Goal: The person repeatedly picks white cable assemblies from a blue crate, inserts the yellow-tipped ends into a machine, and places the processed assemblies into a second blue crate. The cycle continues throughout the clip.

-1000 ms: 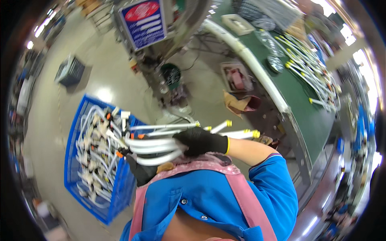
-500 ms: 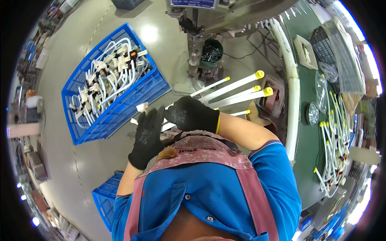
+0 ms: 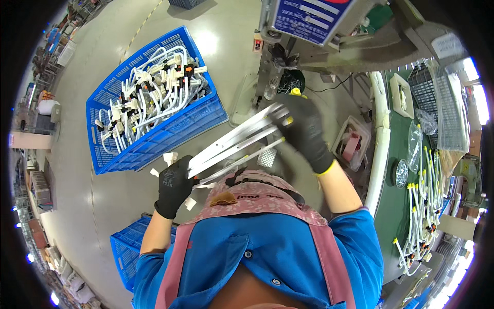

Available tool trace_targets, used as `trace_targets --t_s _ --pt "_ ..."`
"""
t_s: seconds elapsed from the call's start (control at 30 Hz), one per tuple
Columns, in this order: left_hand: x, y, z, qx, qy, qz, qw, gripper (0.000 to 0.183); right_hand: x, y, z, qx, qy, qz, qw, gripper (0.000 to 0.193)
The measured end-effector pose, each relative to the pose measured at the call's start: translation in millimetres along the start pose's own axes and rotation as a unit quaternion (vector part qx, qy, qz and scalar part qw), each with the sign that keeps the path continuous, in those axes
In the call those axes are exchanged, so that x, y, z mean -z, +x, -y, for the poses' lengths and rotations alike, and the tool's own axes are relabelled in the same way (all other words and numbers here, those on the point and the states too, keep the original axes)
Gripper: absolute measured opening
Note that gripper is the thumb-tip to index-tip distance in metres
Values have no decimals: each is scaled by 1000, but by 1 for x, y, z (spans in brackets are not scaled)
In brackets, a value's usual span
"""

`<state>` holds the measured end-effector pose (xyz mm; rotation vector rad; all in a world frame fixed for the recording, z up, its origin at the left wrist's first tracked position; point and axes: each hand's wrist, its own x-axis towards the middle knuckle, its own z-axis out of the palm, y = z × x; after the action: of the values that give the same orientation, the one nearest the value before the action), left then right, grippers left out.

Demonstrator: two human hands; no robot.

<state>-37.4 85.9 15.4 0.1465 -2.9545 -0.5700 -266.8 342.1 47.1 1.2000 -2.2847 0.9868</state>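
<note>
Several long white tubes (image 3: 226, 148) stretch slantwise between my two black-gloved hands, in front of my pink apron. My left hand (image 3: 176, 186) is closed round their lower left ends, where pale plastic end pieces (image 3: 170, 158) stick out beyond the glove. At the upper right, my right hand (image 3: 306, 126) wraps the other ends and is a little smeared by motion. Yellow caps (image 3: 295, 91) peep out beside its fingers. Its glove hides how the fingers sit on each tube.
A blue crate (image 3: 177, 129) of tube assemblies stands at left, another blue crate (image 3: 126, 246) below. A metal machine (image 3: 339, 56) looms ahead, a dark bucket (image 3: 293, 82) of metal pieces behind it. On the green table (image 3: 383, 226) at right lie yellow-capped tubes (image 3: 419, 206) and a round dish (image 3: 400, 173).
My right hand has moved from beside my left hand to the yellow-capped ends. The tubes are tilted more steeply, and the whole view has shifted.
</note>
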Motion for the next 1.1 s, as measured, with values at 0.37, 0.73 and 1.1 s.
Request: trace_targets --t_s 0.37,0.73,1.1 --pt "21 27 34 -42 -1 13 999 59 -10 13 -37 -288 115 -41 950 29" --pt "27 45 70 -24 22 25 999 54 -49 31 -52 -218 64 -81 970 26" --pt "7 42 93 -25 -23 58 998 55 -64 34 -32 -354 108 -97 924 28"
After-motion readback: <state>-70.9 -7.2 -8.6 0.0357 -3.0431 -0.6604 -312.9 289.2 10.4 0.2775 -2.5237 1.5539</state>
